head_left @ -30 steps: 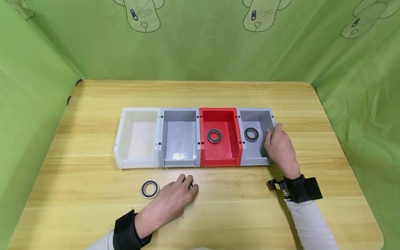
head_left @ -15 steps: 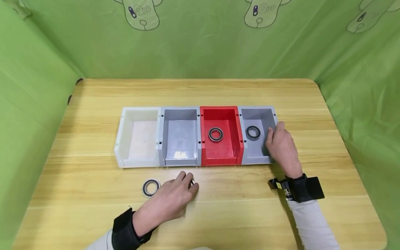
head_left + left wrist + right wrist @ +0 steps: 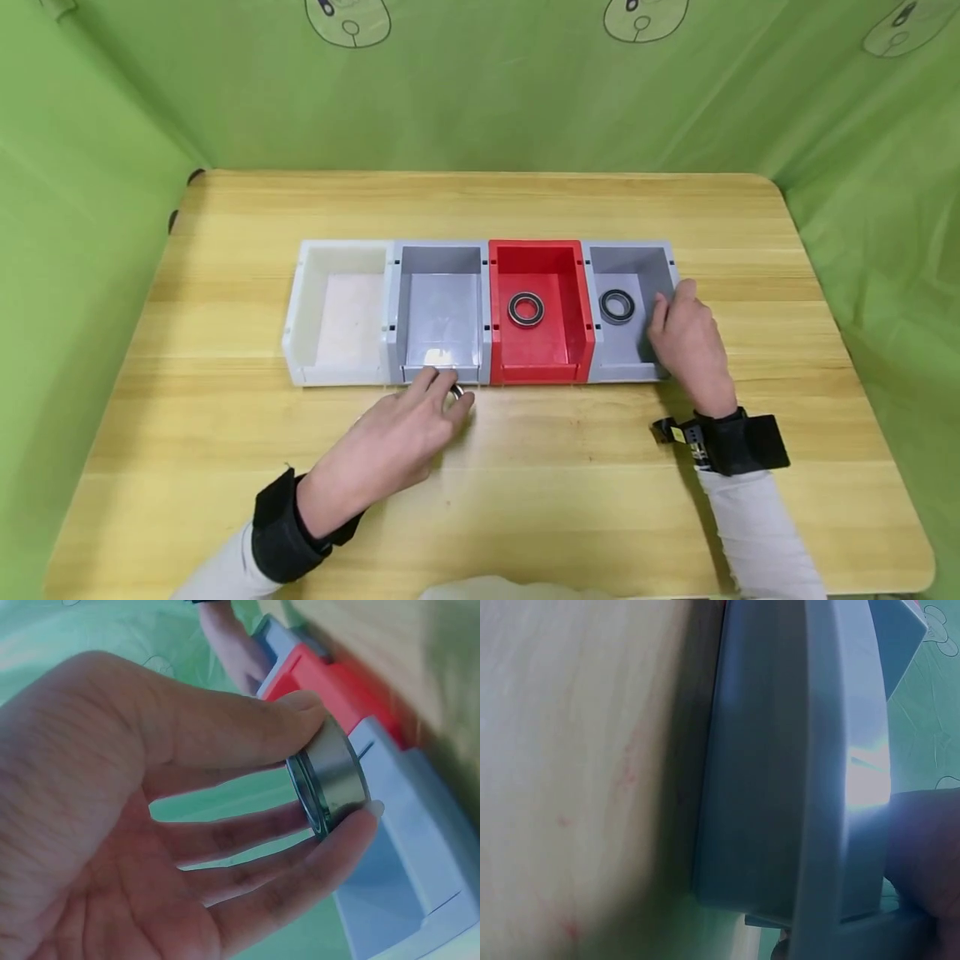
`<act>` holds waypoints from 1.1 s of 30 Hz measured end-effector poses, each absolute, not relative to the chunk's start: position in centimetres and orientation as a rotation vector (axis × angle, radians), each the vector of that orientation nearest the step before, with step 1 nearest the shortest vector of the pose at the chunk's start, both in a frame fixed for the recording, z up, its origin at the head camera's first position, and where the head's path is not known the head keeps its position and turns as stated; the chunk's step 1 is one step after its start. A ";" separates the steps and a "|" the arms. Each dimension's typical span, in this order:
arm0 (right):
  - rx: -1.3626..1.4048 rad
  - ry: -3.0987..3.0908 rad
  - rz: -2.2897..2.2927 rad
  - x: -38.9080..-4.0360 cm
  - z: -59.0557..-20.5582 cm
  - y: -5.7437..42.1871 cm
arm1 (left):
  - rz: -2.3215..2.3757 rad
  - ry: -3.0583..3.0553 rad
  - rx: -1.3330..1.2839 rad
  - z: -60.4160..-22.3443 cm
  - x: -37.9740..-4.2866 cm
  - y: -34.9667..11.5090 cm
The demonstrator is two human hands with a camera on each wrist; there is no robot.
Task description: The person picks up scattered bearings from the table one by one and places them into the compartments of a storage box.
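Observation:
A ball bearing (image 3: 337, 769) with a shiny steel outer ring is pinched between the thumb and fingertips of my left hand (image 3: 393, 433). That hand is at the front edge of the left grey storage bin (image 3: 441, 260), fingertips overlapping its lip in the head view. My right hand (image 3: 690, 346) grips the outer side wall of the right-end grey bin (image 3: 628, 260), thumb on the inside. One black-faced bearing (image 3: 617, 307) lies in that bin, leaning near its left wall. Another bearing (image 3: 526, 309) lies in the red bin (image 3: 534, 254).
A white bin (image 3: 348, 258) forms the left end of the row, with the bins standing side by side. They sit on a wooden table (image 3: 187, 400) with green cloth (image 3: 480, 100) around it. My left hand hides the bearing lying on the table.
My left hand has lifted the bearing from the tabletop and moved it forward to the left grey bin. The right hand keeps its grip on the end bin. The head view has tilted down slightly.

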State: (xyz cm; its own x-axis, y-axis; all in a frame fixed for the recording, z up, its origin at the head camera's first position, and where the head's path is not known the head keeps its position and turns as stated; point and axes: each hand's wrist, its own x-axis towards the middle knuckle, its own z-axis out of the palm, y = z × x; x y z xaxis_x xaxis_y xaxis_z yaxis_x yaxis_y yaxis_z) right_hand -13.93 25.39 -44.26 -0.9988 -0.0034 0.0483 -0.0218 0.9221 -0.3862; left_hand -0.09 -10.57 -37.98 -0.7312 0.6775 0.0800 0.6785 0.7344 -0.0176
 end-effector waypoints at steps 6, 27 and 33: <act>0.021 -3.059 0.610 -14.4 -43.9 25.7 | -0.084 -2.835 -1.078 -37.0 -1.0 -10.8; 0.026 -3.082 0.624 -14.3 -44.1 25.6 | -0.136 -2.884 -0.968 -36.1 -6.3 -11.4; 0.032 -3.076 0.629 -14.1 -44.2 25.7 | -0.124 -2.935 -0.963 -36.4 -8.1 -11.1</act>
